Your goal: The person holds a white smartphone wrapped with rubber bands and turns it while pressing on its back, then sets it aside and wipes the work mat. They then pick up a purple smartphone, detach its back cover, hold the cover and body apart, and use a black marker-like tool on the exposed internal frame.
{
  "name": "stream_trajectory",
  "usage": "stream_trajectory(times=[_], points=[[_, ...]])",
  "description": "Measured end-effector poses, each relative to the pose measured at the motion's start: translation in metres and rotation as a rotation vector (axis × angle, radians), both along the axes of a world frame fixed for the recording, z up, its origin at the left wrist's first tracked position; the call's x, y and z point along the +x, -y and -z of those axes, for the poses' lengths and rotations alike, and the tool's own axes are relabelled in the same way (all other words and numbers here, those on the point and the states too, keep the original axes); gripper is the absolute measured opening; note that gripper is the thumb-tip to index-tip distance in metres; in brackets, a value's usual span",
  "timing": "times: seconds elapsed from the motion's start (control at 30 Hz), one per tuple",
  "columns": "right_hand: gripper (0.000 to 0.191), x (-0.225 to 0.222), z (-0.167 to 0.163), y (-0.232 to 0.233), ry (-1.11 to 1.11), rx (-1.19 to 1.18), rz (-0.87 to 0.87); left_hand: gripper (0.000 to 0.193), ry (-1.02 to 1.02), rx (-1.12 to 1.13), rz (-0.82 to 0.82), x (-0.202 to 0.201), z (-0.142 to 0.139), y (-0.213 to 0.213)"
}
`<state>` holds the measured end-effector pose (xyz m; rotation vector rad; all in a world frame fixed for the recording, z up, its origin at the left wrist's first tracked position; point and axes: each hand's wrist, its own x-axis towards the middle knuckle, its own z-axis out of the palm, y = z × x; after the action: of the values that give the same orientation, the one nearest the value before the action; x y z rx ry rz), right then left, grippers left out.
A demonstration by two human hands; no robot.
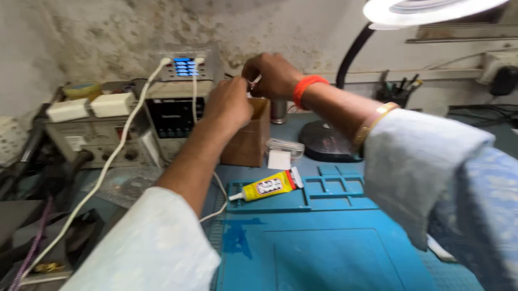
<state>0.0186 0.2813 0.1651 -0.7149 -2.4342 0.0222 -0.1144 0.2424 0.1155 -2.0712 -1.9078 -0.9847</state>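
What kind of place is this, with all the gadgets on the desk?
Most likely a small electronics repair bench. A blue work mat with moulded parts trays covers the desk, a ring lamp hangs overhead, and boxy bench instruments stand along the wall. A yellow glue tube lies on the mat.

A yellow glue tube with a white nozzle (pixel 266 187) lies on a blue work mat (pixel 334 258). The small square wooden box (pixel 248 141) is brown; the wristband (pixel 306 86) is orange.

Yellow glue tube (pixel 266 187) on mat; blue screen (pixel 185 66) behind
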Motion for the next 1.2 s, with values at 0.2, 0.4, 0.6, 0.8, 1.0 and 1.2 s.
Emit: stream_trajectory(times=[0.2,0.4,0.6,0.8,1.0,1.2], points=[[0.055,0.119,-0.009,0.05,0.52,-0.088,0.219,0.049,-0.322,-0.263,0.155,-0.03,0.029,-0.021],[0.083,0.219,0.061,0.12,0.902,-0.445,0.506,0.028,-0.305,-0.123,0.164,-0.044,0.052,-0.021],[0.077,0.261,0.082,0.1,0.563,-0.361,0.366,0.033,-0.27,-0.16,0.127,-0.03,0.044,-0.01],[0.076,0.266,0.11,0.054,0.463,-0.37,0.39,0.062,-0.348,-0.098,0.183,0.019,0.036,0.035],[0.095,0.277,0.118,0.064,0.45,-0.362,0.197,0.065,-0.353,-0.215,0.408,0.043,0.053,0.103],[0.08,0.282,0.1,0.127,0.518,-0.401,0.299,0.077,-0.352,-0.382,0.457,0.021,0.097,0.149]])
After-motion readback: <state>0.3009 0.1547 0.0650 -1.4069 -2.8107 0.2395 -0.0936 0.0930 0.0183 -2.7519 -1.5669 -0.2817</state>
